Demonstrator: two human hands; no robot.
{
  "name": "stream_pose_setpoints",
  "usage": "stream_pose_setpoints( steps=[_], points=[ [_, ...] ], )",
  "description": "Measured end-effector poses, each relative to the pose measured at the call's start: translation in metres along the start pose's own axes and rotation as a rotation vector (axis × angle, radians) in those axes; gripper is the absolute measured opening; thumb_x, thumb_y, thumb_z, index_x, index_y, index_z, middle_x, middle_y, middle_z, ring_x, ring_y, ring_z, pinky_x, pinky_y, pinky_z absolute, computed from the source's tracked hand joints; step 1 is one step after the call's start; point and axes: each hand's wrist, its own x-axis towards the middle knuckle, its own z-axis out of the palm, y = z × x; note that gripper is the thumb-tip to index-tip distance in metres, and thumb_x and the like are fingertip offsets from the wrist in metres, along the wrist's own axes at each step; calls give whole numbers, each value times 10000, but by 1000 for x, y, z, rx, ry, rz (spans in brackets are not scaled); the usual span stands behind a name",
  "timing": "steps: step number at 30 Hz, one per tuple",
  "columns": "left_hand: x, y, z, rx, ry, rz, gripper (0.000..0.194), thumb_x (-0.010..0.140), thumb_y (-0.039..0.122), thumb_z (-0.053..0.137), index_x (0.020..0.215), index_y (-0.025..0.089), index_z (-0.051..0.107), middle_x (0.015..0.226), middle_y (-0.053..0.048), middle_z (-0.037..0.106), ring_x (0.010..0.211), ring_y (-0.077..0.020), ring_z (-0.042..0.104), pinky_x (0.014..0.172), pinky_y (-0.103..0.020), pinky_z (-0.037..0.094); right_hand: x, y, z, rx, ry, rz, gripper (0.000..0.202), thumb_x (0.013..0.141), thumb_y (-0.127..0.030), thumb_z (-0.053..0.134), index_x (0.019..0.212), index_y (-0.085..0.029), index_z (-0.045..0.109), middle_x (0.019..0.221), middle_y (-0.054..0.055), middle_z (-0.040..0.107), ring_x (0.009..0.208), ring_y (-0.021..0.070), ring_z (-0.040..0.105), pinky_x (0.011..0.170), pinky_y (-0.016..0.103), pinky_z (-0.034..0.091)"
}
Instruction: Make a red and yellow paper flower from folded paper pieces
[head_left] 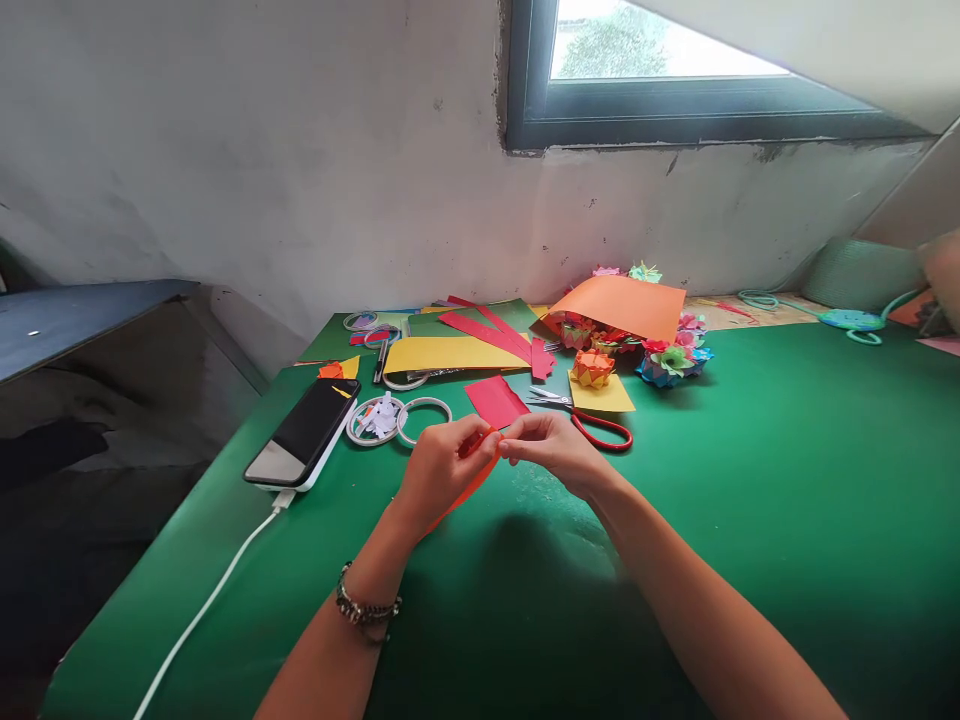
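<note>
An orange paper strip hangs between my hands above the green table. My left hand pinches it near its upper end, and most of the strip slants down behind that wrist. The fingertips of my right hand are closed on the same end, touching the left fingertips. Just beyond the hands lies a red paper piece. Scissors with red handles rest partly open behind my right hand, their blades beside a yellow paper square. An orange paper flower sits on that square.
On the left lies a phone on a white power bank with a white cable. Tape rings stand near it, one holding paper scraps. Red strips, yellow paper and folded flowers line the back. At far right, part of another person shows.
</note>
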Motion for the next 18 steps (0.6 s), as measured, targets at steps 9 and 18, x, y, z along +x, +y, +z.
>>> stream_pose_setpoints(
  steps=[9, 18],
  points=[
    [1, -2, -1, 37, -51, -1, 248, 807, 296, 456, 614, 161, 534, 517, 51, 455, 487, -75, 379, 477, -194, 284, 0, 2, 2, 6, -37, -7, 200, 569, -300, 715, 541, -139, 599, 511, -37, 546, 541, 70, 466, 541, 221, 327],
    [1, -4, -2, 21, -35, -17, 246, 804, 314, 439, 639, 165, 545, 539, 36, 503, 501, -87, 427, 487, -200, 313, 0, 0, 0, -7, -29, -39, 173, 592, -312, 703, 590, -146, 659, 546, -20, 599, 564, 87, 519, 591, 240, 389]
  ],
)
